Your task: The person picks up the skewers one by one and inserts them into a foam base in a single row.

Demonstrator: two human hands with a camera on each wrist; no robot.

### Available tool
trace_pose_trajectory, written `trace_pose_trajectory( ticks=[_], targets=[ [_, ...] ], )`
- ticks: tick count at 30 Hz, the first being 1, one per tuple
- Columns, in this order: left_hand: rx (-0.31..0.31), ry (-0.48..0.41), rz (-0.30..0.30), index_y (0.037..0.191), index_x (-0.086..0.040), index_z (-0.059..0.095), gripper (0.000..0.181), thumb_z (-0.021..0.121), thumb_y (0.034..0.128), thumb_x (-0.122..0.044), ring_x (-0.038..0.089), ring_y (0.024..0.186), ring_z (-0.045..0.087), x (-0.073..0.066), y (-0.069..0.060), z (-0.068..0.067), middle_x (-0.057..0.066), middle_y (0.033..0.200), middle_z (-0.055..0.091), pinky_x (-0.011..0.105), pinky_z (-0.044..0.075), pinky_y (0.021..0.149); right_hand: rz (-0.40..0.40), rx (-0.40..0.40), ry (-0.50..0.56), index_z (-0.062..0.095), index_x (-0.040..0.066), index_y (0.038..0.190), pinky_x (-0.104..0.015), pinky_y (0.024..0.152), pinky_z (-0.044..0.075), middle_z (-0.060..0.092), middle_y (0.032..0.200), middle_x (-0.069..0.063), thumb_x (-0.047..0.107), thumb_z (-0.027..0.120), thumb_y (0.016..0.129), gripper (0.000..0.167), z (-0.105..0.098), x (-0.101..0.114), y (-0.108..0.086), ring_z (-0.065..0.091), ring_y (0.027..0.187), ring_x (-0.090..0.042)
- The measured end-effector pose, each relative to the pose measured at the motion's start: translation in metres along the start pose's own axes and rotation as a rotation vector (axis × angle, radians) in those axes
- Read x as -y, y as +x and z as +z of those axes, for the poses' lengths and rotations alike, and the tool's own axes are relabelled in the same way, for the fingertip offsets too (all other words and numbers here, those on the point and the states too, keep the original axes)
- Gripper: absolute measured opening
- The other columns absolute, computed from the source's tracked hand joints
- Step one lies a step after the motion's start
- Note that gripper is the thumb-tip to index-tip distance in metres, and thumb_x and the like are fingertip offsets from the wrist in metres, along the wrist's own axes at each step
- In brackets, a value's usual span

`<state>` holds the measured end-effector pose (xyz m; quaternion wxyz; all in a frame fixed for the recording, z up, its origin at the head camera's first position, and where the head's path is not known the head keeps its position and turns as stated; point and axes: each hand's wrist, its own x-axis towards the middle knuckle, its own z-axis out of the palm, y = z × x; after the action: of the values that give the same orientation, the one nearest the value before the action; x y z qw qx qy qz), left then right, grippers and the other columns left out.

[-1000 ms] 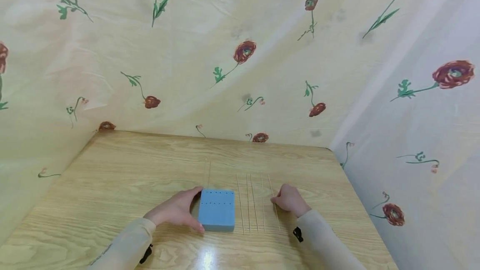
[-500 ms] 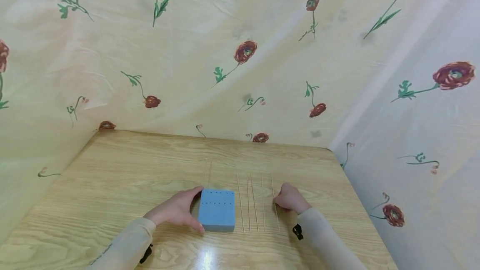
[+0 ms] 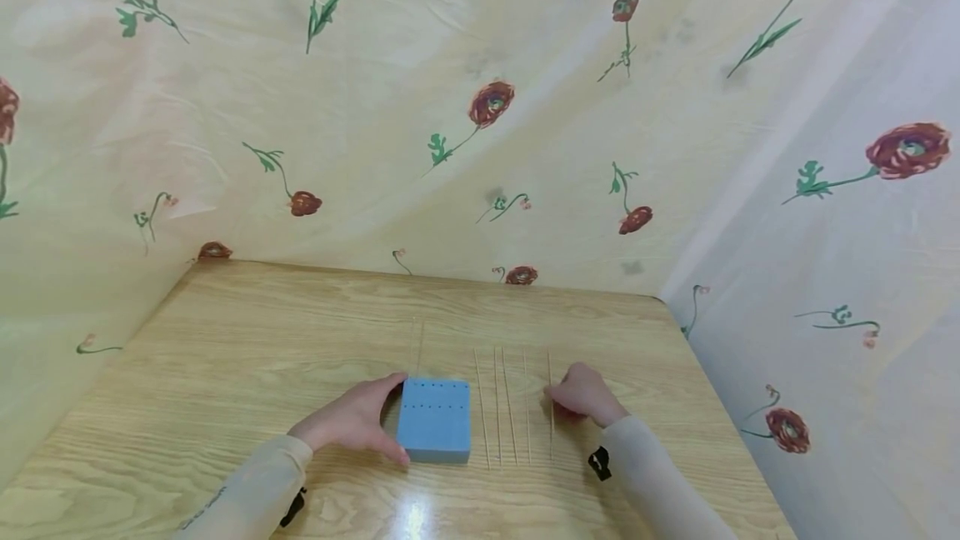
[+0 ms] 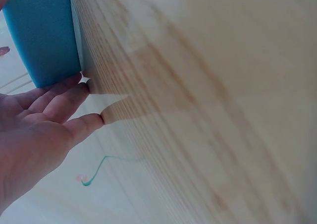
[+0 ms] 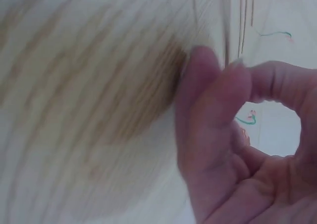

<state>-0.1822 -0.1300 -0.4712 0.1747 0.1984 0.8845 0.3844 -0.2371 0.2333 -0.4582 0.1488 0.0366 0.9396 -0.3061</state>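
A blue foam block (image 3: 435, 432) with two rows of small holes lies on the wooden table. Two thin sticks (image 3: 420, 348) stand up from its far left corner. My left hand (image 3: 356, 417) holds the block's left side, thumb at the near corner and forefinger at the far one; the left wrist view shows fingers under the block's edge (image 4: 44, 35). Right of the block, several thin wooden sticks (image 3: 498, 415) lie roughly side by side. At the rightmost stick (image 3: 552, 436), my right hand (image 3: 585, 394) pinches with thumb and forefinger, whose tips meet in the right wrist view.
The wooden table (image 3: 300, 307) reaches back to a flower-printed cloth (image 3: 375, 148) that hangs behind and along both sides. A bright light reflection lies on the tabletop in front of the block.
The rightmost stick has shifted slightly right and turned from slanted to nearly parallel with the view's vertical, my right hand moving with it. The left hand and block stay put.
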Motion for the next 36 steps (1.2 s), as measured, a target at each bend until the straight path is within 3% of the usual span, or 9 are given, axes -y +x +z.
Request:
trace_pose_trajectory(
  ticks=[7,12,21,25,29,36],
  targets=[
    [-0.004,0.011,0.001,0.150,-0.002,0.026,0.121,0.087,0.0590,-0.054,0.039,0.133,0.031,0.001,0.001,0.001,0.018,0.148,0.033,0.057,0.032,0.101,-0.074,0.034,0.274,0.065,-0.007,0.074,-0.032,0.051,0.054,0.063,0.063,-0.011,0.009,0.060,0.087,0.020,-0.011,0.004,0.002,0.062,0.054,-0.021],
    [-0.006,0.009,-0.001,0.150,-0.003,0.026,0.121,0.087,0.0586,-0.054,0.039,0.133,0.031,0.002,0.002,0.001,0.018,0.148,0.033,0.057,0.032,0.101,-0.142,0.084,0.381,0.064,-0.010,0.083,-0.036,0.057,0.054,0.065,0.071,-0.016,0.006,0.056,0.083,0.018,-0.018,0.016,0.000,0.063,0.063,-0.025],
    [-0.004,0.006,-0.006,0.150,-0.003,0.026,0.120,0.087,0.0587,-0.053,0.039,0.133,0.031,0.001,0.002,0.001,0.018,0.148,0.033,0.057,0.032,0.101,-0.268,0.104,0.625,0.059,-0.011,0.111,-0.045,0.075,0.054,0.064,0.097,-0.026,0.006,0.063,0.090,0.027,-0.006,0.045,-0.002,0.065,0.081,-0.028],
    [-0.003,0.010,-0.003,0.150,-0.003,0.027,0.120,0.087,0.0589,-0.053,0.039,0.133,0.031,0.000,0.001,0.000,0.018,0.148,0.033,0.057,0.032,0.100,-0.319,0.129,0.676,0.059,-0.010,0.118,-0.042,0.078,0.054,0.063,0.102,-0.024,0.007,0.064,0.092,0.031,0.001,0.058,-0.003,0.065,0.087,-0.030],
    [-0.002,0.017,0.002,0.149,-0.002,0.027,0.120,0.087,0.0591,-0.053,0.039,0.133,0.031,-0.001,0.001,0.000,0.018,0.148,0.033,0.057,0.032,0.101,-0.362,0.133,0.688,0.061,-0.008,0.113,-0.044,0.081,0.053,0.062,0.100,-0.023,0.005,0.063,0.093,0.025,0.011,0.072,-0.004,0.062,0.092,-0.039],
    [-0.003,0.018,0.006,0.149,-0.002,0.027,0.120,0.086,0.0592,-0.054,0.040,0.133,0.031,0.001,0.001,0.000,0.019,0.148,0.032,0.057,0.031,0.101,-0.452,0.039,0.725,0.064,-0.007,0.105,-0.041,0.076,0.055,0.061,0.098,-0.027,0.000,0.063,0.091,0.016,0.034,0.098,-0.006,0.062,0.089,-0.042]
  ],
)
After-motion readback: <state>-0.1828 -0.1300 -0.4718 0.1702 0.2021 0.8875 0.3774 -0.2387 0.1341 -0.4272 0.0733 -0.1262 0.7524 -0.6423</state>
